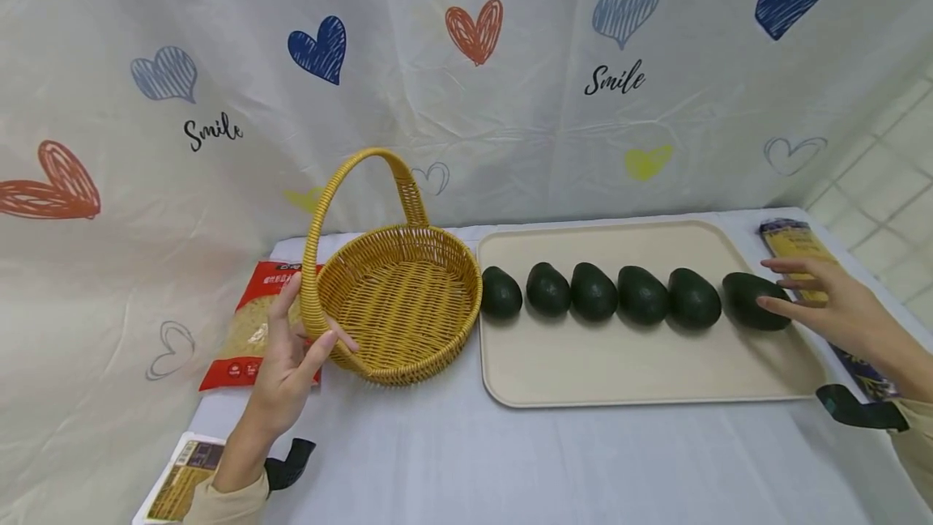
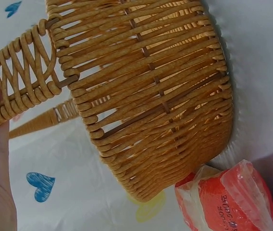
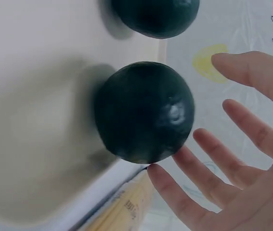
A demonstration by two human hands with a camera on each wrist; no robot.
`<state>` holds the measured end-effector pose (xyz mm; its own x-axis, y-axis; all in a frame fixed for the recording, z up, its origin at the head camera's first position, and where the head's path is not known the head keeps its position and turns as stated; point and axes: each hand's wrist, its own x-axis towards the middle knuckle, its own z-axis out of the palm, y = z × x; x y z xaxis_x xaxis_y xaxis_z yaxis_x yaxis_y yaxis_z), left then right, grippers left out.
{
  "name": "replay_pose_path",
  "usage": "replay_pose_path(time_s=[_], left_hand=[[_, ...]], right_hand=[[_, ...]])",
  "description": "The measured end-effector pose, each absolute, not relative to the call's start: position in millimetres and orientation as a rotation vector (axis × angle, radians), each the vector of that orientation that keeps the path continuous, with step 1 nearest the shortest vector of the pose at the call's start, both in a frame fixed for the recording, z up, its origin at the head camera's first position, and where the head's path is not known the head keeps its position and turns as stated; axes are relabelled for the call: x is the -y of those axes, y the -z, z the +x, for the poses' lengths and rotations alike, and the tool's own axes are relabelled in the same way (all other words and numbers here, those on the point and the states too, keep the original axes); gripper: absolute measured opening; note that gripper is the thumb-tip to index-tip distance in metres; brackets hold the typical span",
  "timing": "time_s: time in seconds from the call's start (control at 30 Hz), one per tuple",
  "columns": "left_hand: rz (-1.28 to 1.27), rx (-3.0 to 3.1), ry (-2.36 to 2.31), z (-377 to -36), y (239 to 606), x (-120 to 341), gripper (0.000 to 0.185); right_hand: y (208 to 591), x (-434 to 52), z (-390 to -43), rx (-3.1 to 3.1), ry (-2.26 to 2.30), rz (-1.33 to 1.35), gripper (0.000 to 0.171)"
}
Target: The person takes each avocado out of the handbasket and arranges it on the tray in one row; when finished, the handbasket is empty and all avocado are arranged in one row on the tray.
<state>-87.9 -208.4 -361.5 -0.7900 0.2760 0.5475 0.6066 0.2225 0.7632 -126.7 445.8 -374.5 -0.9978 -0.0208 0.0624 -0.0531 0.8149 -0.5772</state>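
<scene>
My left hand (image 1: 280,379) holds the yellow wicker basket (image 1: 394,298) low on its arched handle (image 2: 21,79). A fingertip shows inside the handle, over the basket's rim, and the thumb lies in front. To the right, several dark green avocados stand in a row on a cream tray (image 1: 641,371). My right hand (image 1: 838,302) reaches around the rightmost avocado (image 1: 754,300) with spread fingers, thumb on the near side. In the right wrist view, the fingertips come right up to that avocado (image 3: 143,113), while the thumb stands apart from it.
A red-and-clear food bag (image 1: 244,330) lies left of the basket, partly behind my left hand. Another package (image 1: 185,480) sits at the front left. A yellow and purple packet (image 1: 794,241) lies along the tray's right side. Behind the table hangs a heart-printed cloth (image 1: 539,128).
</scene>
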Motion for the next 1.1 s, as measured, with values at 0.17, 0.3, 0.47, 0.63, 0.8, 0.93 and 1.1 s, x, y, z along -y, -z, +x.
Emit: replay_pose_path(time_s=[0.17, 0.3, 0.47, 0.63, 0.8, 0.93, 1.1], left_hand=[[-0.837, 2.181, 1.620, -88.0, 362.6, 208.2, 0.088], [-0.844, 2.165, 1.647, -87.8, 362.3, 208.0, 0.088], [-0.836, 2.177, 1.648, -87.5, 361.5, 208.6, 0.089], [-0.841, 2.164, 1.657, -88.2, 362.7, 209.4, 0.089], [-0.822, 2.184, 1.641, -88.3, 363.1, 209.5, 0.090], [-0.838, 2.185, 1.628, -88.9, 362.3, 209.4, 0.089], [-0.839, 2.192, 1.623, -89.6, 362.2, 209.2, 0.089]], right_hand=[[381.0, -446.2, -129.2, 2.952, -0.902, 0.074, 0.061], [383.2, -444.0, -129.9, 3.047, -0.860, -0.012, 0.066], [383.6, -440.8, -131.8, 3.083, -0.865, -0.003, 0.069], [384.6, -441.0, -132.9, 3.107, -0.908, 0.012, 0.073], [386.5, -444.6, -132.7, 3.103, -0.942, -0.006, 0.073], [385.1, -446.2, -133.0, 3.057, -0.955, 0.001, 0.071], [379.2, -448.9, -131.6, 3.018, -0.930, 0.012, 0.069]])
